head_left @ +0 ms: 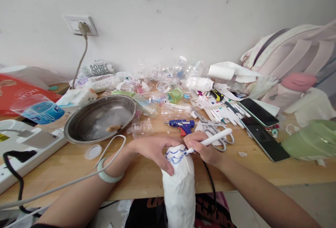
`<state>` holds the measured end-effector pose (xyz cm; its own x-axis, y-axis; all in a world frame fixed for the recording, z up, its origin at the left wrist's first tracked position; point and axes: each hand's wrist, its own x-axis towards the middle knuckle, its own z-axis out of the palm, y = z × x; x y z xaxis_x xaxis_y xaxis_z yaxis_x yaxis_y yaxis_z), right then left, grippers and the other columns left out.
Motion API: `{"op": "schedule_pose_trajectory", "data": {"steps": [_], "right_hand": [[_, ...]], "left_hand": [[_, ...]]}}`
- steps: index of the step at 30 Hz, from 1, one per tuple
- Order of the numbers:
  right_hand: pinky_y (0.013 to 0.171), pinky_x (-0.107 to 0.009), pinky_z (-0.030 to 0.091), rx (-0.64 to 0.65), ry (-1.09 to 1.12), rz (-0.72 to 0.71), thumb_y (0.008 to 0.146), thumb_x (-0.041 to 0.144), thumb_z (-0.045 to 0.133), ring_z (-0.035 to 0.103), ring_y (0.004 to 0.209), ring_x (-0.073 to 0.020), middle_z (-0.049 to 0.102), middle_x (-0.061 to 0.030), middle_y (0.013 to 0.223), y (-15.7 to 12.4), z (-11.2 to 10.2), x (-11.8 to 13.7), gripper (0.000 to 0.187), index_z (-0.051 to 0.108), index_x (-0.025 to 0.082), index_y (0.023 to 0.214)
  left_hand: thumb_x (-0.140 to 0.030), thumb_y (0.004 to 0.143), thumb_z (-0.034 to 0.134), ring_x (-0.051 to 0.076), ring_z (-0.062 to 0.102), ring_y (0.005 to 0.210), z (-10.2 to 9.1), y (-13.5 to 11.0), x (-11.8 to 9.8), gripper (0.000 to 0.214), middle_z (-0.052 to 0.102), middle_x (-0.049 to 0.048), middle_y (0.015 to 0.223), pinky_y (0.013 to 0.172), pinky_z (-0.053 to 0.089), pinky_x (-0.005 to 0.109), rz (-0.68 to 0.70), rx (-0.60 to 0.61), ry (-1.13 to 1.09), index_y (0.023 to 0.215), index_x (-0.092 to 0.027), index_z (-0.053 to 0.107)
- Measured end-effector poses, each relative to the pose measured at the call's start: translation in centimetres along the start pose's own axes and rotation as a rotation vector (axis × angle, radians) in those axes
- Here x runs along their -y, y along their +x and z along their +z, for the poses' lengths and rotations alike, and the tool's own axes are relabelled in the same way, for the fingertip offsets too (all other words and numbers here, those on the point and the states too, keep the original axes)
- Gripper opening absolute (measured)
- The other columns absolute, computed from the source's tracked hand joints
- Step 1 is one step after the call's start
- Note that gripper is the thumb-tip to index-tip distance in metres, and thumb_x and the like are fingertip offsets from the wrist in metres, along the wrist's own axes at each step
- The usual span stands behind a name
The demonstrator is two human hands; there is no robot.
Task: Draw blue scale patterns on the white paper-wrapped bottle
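Observation:
A long white paper-covered bottle shape (180, 193) leans from my lap up against the table edge. Blue wavy lines run across its top end. My left hand (154, 151) grips that end, thumb on the near side and fingers over the far side, partly hidden. In my right hand (203, 147) is a white marker pen (215, 137), its blue tip touching the paper at the end of a wavy line. Just beyond my hands lie a blue glue gun (183, 126) and grey-handled scissors (210, 130).
A metal bowl (78, 130) stands at left, near a white power strip (49, 145) with cables crossing my left forearm. Several markers (212, 107), two phones (265, 139), a green container (312, 139) and a backpack (283, 60) are at right. Clear plastic bottles (194, 70) crowd the back.

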<state>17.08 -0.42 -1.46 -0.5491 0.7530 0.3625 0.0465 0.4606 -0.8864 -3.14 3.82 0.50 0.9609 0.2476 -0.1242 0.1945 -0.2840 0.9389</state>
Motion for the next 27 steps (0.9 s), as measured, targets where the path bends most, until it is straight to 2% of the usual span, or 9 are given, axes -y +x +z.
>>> {"op": "schedule_pose_trajectory", "data": {"steps": [8,13,27], "right_hand": [[0.046,-0.026,0.022,0.054,-0.149,-0.166,0.085,0.024,0.04,0.028,0.045,-0.0087,0.027,0.0066,0.049,0.18,0.24,0.42,0.034,0.025,0.022,0.054],[0.047,-0.026,0.024,0.065,-0.158,-0.26,0.083,0.019,0.04,0.03,0.045,-0.0095,0.028,0.0062,0.049,0.1,0.34,0.27,0.032,0.025,0.023,0.055],[0.046,-0.026,0.025,0.115,-0.159,-0.276,0.089,0.03,0.034,0.029,0.045,-0.0097,0.026,0.0063,0.047,0.21,0.24,0.34,0.036,0.024,0.023,0.055]], "left_hand": [[-0.049,0.058,0.081,0.023,0.056,0.094,-0.26,-0.1,0.15,0.057,0.064,0.0035,0.1,0.083,0.045,0.03,0.003,0.016,0.0,0.105,-0.02,0.064],[-0.05,0.058,0.081,0.023,0.056,0.095,-0.41,0.0,0.3,0.057,0.063,0.0041,0.101,0.085,0.045,0.031,0.017,0.046,-0.027,0.104,-0.02,0.065],[-0.048,0.058,0.082,0.024,0.055,0.098,-0.33,0.14,0.71,0.057,0.063,0.0044,0.1,0.085,0.046,0.032,0.039,0.063,-0.077,0.105,-0.019,0.065]]}}
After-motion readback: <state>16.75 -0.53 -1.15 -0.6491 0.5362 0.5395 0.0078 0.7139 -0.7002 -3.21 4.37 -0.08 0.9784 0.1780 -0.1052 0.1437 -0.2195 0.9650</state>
